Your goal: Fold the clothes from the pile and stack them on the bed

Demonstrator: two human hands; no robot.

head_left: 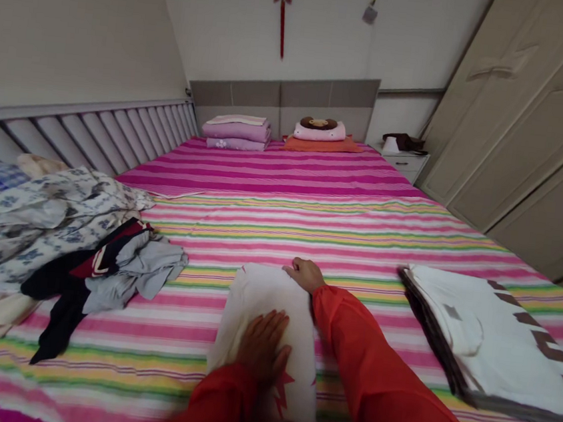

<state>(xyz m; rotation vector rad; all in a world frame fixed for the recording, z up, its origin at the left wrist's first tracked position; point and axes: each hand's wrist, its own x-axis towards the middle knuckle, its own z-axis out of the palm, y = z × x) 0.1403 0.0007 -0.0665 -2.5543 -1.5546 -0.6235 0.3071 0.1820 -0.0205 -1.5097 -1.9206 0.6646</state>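
Two hands work at a white folded cloth (268, 287) lying near the lower middle of the view, with striped sheet (358, 246) showing on its left, on its right and beyond its far edge. To the left, a loose heap of clothes (61, 204) stops well apart from the cloth, its nearest piece a crumpled grey garment (137, 270); to the right, a flat white-and-brown folded stack (499, 341) lies beyond the right forearm, also well apart. The widest stretch of sheet runs forward to the magenta striped part (265, 176) of the bed. Folded lilac bedding (237, 132) and a pink folded bundle (320, 134) sit before the grey headboard (318, 101); a slatted rail (94, 124) borders the left side, and a nightstand (404, 162) and a pale wardrobe (511, 128) stand at the right. The left hand (264, 343) is spread flat, palm down, on top of the cloth, grasping nothing. The right hand (306, 276) has curled fingers at the far right corner; whether it pinches the edge, I cannot tell. The cloth's long axis runs away from the person, its rounded far end pointing toward the headboard, a red jagged print (282, 392) at its near right part.
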